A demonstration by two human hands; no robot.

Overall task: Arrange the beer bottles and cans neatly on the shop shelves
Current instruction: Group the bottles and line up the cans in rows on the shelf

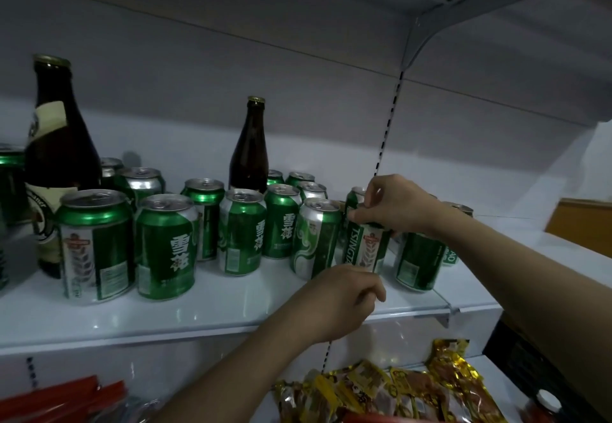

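Several green beer cans stand on a white shelf point(198, 310), among them a Snow can point(167, 247) and a large can point(96, 247) at the front left. Two brown bottles stand upright, one at the far left point(54, 144) and one at the back middle point(249, 154). My right hand point(394, 205) grips the top of a green Tsingtao can point(364, 247) from above. My left hand point(344, 300) hovers just in front of that can with fingers curled, holding nothing I can see.
A shelf board hangs overhead on a white bracket point(417, 41). On the lower shelf lie yellow snack packets point(381, 389) and red packets point(66, 396). A slotted upright point(387, 131) runs down the back wall. An orange board point(579, 220) sits far right.
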